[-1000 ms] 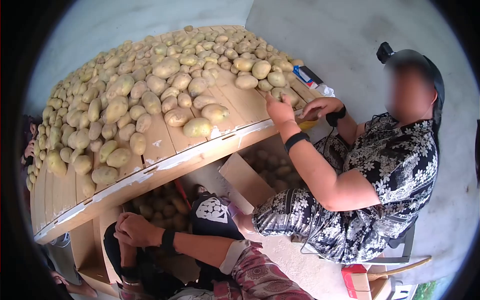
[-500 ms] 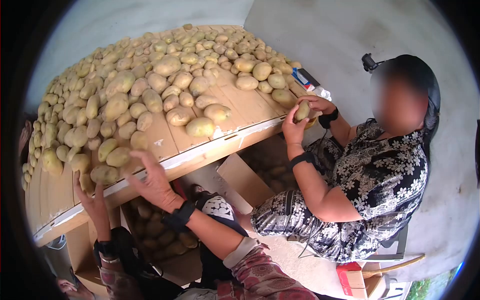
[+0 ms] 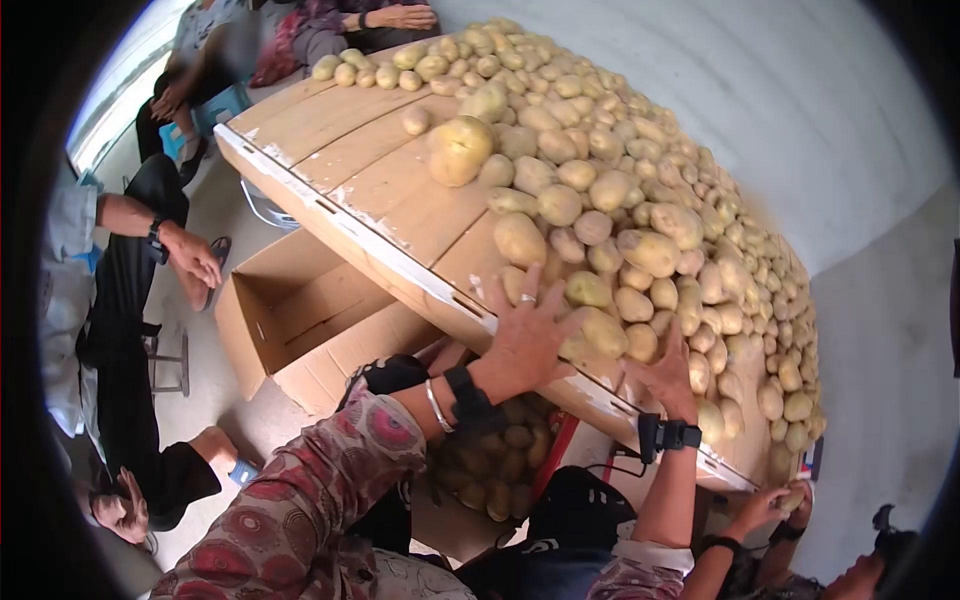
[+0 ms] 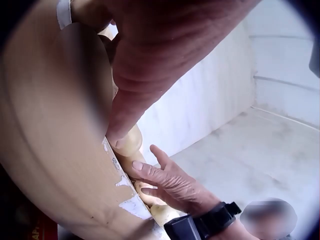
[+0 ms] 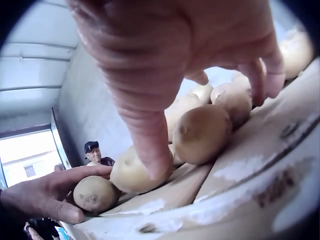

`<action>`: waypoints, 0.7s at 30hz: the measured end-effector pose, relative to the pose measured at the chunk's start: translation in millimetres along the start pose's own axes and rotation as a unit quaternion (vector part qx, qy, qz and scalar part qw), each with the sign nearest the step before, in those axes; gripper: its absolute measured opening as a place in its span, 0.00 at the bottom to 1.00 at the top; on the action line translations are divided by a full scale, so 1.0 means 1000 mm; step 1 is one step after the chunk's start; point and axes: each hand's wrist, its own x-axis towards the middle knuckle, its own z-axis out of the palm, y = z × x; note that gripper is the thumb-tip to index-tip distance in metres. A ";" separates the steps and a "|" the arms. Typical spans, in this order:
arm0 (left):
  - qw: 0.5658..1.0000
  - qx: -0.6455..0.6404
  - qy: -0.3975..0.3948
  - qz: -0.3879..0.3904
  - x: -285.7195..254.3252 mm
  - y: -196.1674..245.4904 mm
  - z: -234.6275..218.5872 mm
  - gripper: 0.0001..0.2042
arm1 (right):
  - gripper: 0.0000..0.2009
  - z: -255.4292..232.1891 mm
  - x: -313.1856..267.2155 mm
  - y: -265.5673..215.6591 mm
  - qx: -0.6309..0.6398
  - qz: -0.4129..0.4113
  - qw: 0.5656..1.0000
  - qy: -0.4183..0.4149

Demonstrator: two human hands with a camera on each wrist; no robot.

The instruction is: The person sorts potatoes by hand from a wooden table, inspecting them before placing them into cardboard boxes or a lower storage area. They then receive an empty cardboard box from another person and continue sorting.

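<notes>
Many potatoes cover the wooden table. At its near edge my left hand, with a ring and bracelet, spreads its fingers over potatoes. The left wrist view shows its thumb against a pale potato. My right hand is a short way to the right, fingers extended among the front potatoes. In the right wrist view its thumb touches a yellowish potato, its fingers reaching past a browner potato. Between the two hands, a larger potato lies at the edge.
An open cardboard box stands under the table's left part. More potatoes fill a container below the edge. Seated people are at the left and far side; another person at lower right holds a potato. Bare boards show at the table's left.
My hands were together over my lap, then rose apart to the table edge, and are now on the potatoes. The head view has swung left. The neighbour has picked up a potato.
</notes>
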 end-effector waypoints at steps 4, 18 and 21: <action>0.999 -0.045 0.016 -0.008 0.001 0.001 0.016 0.32 | 0.62 -0.008 0.023 0.002 0.040 0.009 0.994 -0.098; 0.995 -0.019 0.081 0.048 0.012 -0.004 0.026 0.23 | 0.55 0.033 0.015 -0.058 0.122 -0.085 0.983 -0.109; 0.993 -0.016 0.103 0.064 0.014 -0.018 0.026 0.22 | 0.56 0.041 0.014 -0.059 0.126 -0.069 0.986 -0.090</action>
